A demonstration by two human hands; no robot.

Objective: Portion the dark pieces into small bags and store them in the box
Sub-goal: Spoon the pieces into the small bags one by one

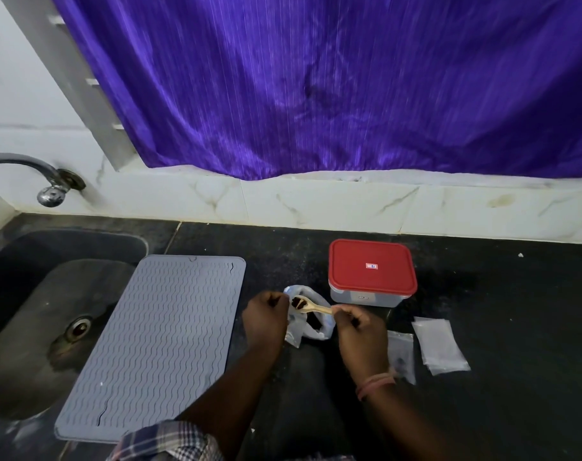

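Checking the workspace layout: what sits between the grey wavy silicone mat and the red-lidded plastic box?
In the head view, the left hand gripping the clear plastic bag, and the wooden spoon loaded with dark pieces over it.

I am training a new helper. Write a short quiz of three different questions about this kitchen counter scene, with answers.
1. True or false: the red lid is on the clear plastic box.
2. Which hand holds the small wooden spoon?
3. The grey wavy silicone mat lies: A) inside the sink, B) beside the sink, C) under the box.

Key: 1 true; 2 the right hand; 3 B.
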